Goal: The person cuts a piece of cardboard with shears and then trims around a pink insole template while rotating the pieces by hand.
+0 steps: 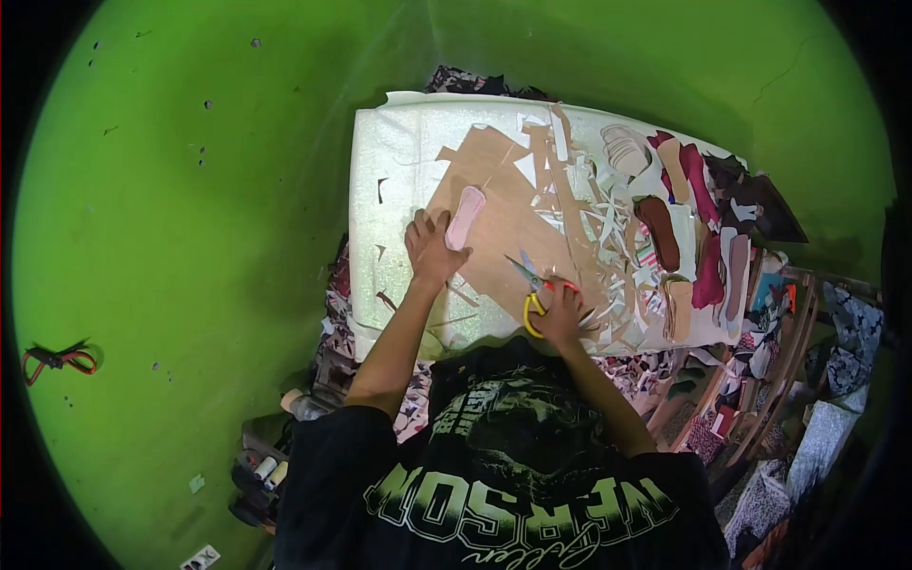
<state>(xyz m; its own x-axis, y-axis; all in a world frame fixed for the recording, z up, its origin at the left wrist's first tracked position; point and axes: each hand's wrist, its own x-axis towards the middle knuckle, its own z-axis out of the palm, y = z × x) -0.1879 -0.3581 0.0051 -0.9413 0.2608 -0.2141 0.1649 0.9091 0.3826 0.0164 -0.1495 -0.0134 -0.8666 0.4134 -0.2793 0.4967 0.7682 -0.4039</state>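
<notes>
My left hand (pixel 435 249) lies on a brown sheet of cardboard (pixel 503 218) with its fingers spread, the thumb right at the lower end of a pink insole-shaped piece (pixel 465 217). That piece rests flat on the sheet, its upper end pointing away from me. In my right hand (pixel 564 312) is a pair of scissors (pixel 535 302) with one yellow and one red handle loop. Their blades stand apart and point up and left over the cardboard, a short way below the pink piece.
Paper and cardboard offcuts (pixel 603 223) litter the right half of the pale table (pixel 394 142). Beyond them lie a dark brown sole-shaped piece (pixel 660 233), maroon pieces (pixel 703 180) and stacked beige pieces (pixel 624 149). Fabric scraps (pixel 708 437) and a wooden rack (pixel 784 356) are at lower right.
</notes>
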